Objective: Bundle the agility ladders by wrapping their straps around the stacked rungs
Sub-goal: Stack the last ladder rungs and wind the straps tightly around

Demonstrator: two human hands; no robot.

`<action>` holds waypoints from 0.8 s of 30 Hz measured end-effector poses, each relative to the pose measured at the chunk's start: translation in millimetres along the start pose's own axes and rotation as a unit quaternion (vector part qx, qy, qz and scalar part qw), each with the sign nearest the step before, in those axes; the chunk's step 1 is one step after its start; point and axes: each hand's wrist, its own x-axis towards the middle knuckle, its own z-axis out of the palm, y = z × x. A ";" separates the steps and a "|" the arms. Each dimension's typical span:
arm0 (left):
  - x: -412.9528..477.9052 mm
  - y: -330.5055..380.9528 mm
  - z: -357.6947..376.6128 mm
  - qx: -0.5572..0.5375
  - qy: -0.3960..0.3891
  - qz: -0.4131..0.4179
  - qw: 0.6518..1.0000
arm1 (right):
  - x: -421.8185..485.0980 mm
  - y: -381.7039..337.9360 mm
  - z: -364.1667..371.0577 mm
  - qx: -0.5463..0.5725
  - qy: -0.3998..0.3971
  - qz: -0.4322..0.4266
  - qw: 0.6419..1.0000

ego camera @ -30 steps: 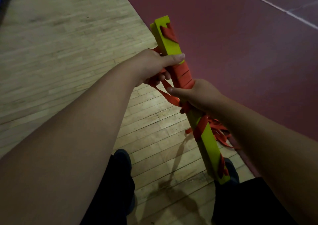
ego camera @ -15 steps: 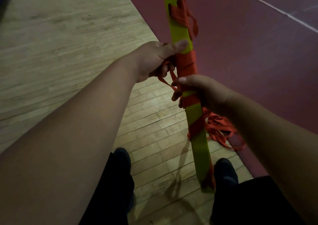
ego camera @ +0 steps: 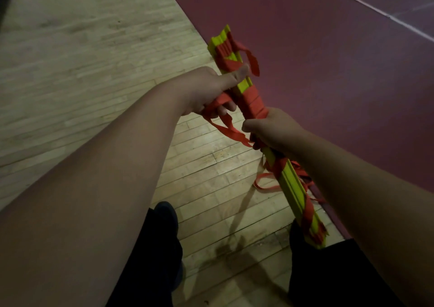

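Yellow-green plastic ladder rungs (ego camera: 292, 184) slant over the wooden plank floor (ego camera: 94, 60). Your left hand (ego camera: 209, 90) holds their upper half, fingers curled on the red fabric strap (ego camera: 252, 100). Your right hand (ego camera: 274, 130) clutches them just below.

Wooden floor (ego camera: 82, 60), maroon court (ego camera: 328, 48)

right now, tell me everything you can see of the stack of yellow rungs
The stacked rungs are several flat yellow-green bars, plastic by the look, pressed into one long bundle. It is held slanted above the floor, with its far end raised and its near end by the person's right leg. Red strap is wound tightly round the middle and more loosely near both ends, with loose loops hanging. The left hand grips above the tight wraps, thumb on top. The right hand grips just below them.
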 end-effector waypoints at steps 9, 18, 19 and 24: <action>5.7 -1.0 13.2 -0.054 0.090 -0.051 0.993 | 0.7 -3.4 17.0 -0.138 0.053 -0.050 0.988; -2.1 5.8 4.1 -0.149 0.046 0.095 0.983 | -11.3 -4.8 -24.2 0.209 -0.312 -0.033 0.926; -3.2 7.0 3.6 -0.136 0.049 0.096 0.985 | -12.3 -5.5 -22.7 0.228 -0.326 -0.025 0.917; -7.8 2.7 -12.9 0.050 0.093 0.081 0.991 | -4.8 -3.4 -16.9 0.187 -0.243 -0.030 0.951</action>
